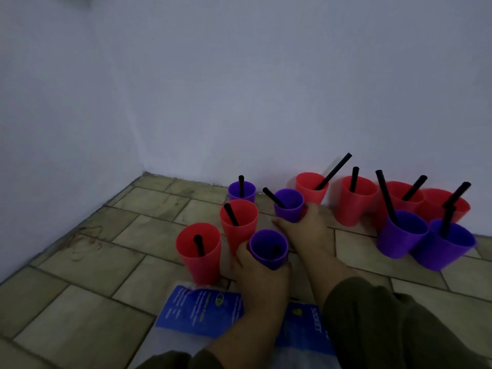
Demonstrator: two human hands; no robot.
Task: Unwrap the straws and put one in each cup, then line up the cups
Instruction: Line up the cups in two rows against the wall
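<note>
Several red and purple cups stand on the tiled floor near the wall, each with a black straw. My left hand (262,278) grips a near purple cup (269,247) whose straw end shows low inside. My right hand (303,227) grips another purple cup (289,205) with a straw (274,197) leaning left. To the left stand two red cups (199,251) (238,222) and a small purple cup (241,191). On the right a group of red cups (355,201) and purple cups (399,233) stands close to the wall.
A blue and white plastic packet (202,310) lies on the floor under my forearms. The white wall (239,102) runs close behind the cups and meets a side wall at the left corner. Bare tiles (80,302) stretch to the left.
</note>
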